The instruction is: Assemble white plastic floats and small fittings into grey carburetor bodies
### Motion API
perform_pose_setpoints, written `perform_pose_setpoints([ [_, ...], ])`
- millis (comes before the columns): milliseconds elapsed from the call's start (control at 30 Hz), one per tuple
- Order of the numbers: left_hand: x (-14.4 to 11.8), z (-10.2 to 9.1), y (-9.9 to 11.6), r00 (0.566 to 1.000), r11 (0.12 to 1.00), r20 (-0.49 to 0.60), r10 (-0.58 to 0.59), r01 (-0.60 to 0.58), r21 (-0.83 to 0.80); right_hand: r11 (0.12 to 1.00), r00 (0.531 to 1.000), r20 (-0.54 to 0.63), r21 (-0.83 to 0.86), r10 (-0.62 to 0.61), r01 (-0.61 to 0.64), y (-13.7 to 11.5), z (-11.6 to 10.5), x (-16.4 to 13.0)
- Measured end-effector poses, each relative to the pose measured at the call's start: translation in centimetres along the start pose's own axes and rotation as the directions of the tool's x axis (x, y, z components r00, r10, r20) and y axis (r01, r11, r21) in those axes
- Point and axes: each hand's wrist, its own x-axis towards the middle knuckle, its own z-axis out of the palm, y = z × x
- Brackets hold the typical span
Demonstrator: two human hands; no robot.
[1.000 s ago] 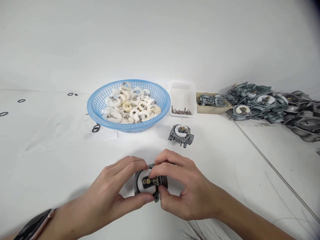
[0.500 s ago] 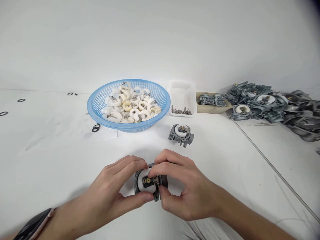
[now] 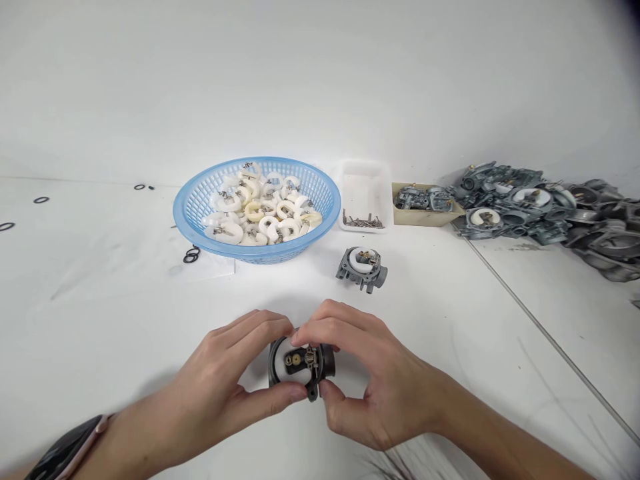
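Between my hands is a dark carburetor body point(image 3: 327, 361), its open side facing up. A white C-shaped float point(image 3: 284, 367) sits inside it around brass jets. My left hand point(image 3: 240, 373) grips the body from the left, thumb along the near rim and fingers at the far edge. From the right, my right hand point(image 3: 370, 373) holds it too, index fingertip at the float's far side and thumb at the near right edge. Beyond my hands, a second carburetor point(image 3: 361, 268) with a white float lies on the table.
A blue basket point(image 3: 183, 220) holds many white floats. Beside it stand a white tray point(image 3: 365, 172) with thin metal pins and a beige box point(image 3: 425, 219) of carburetor parts. Carburetor bodies point(image 3: 520, 207) are heaped at the right. Black O-rings point(image 3: 191, 255) lie at the left.
My right index finger has shifted slightly left over the float, and the right thumb sits a little lower. My left hand keeps nearly the same hold on the carburetor body.
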Motion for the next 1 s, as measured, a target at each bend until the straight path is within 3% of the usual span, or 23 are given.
perform_pose_setpoints([
  [1000,0.09,-0.24,0.25,1.000,1.000,0.004,-0.006,0.006,0.030,1.000,1.000,-0.022,-0.020,-0.012,0.011,0.14,0.31,0.01],
])
